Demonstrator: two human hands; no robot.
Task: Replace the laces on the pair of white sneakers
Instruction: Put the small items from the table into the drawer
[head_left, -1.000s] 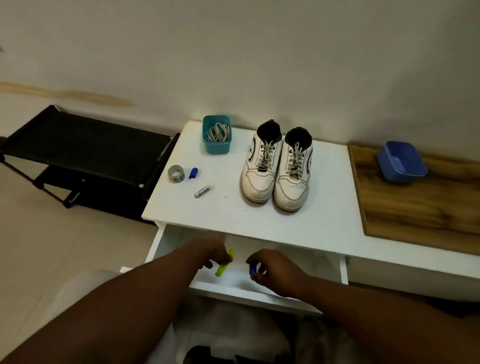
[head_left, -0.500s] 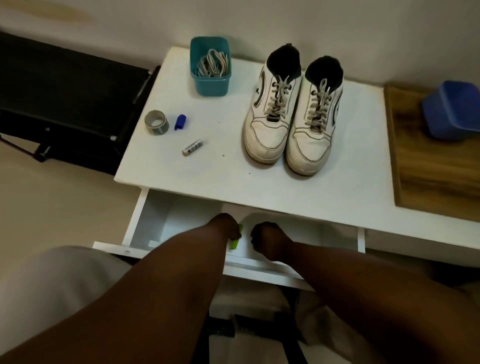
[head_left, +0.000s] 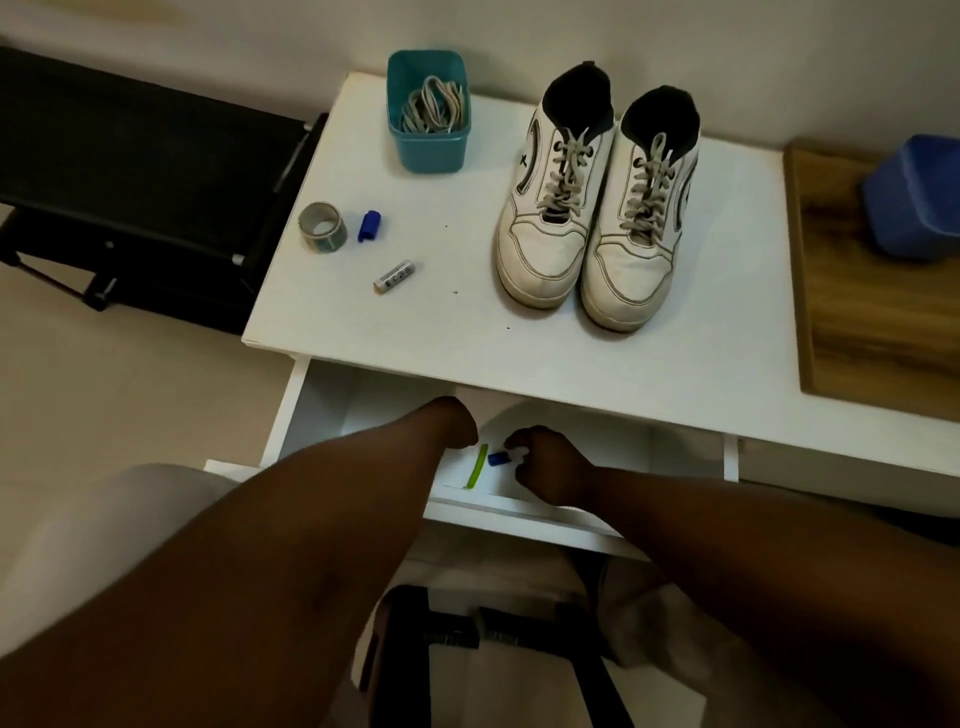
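1. While both hands reach into the open drawer (head_left: 332, 410), the right hand (head_left: 545, 462) pinches a small blue piece (head_left: 497, 458) at its fingertips.
2. Left hand (head_left: 452, 423): fingers curled downward, hidden; grip cannot be told. A green marker (head_left: 477, 466) lies just beside it.
3. Beyond the fingers, up on the white table (head_left: 675, 364), the white sneakers (head_left: 587, 208) stand laced, side by side.
4. Farther left: teal bin (head_left: 428, 150) holding spare laces (head_left: 432, 109).

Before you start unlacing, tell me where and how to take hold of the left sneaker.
Grip the left sneaker at its black collar, coming from above. It stands upright, toe toward you, and the heel opening gapes upward, so fingers can hook inside with the thumb outside. Its right flank sits close against the right sneaker, so a side pinch has little room; the left flank faces bare tabletop.
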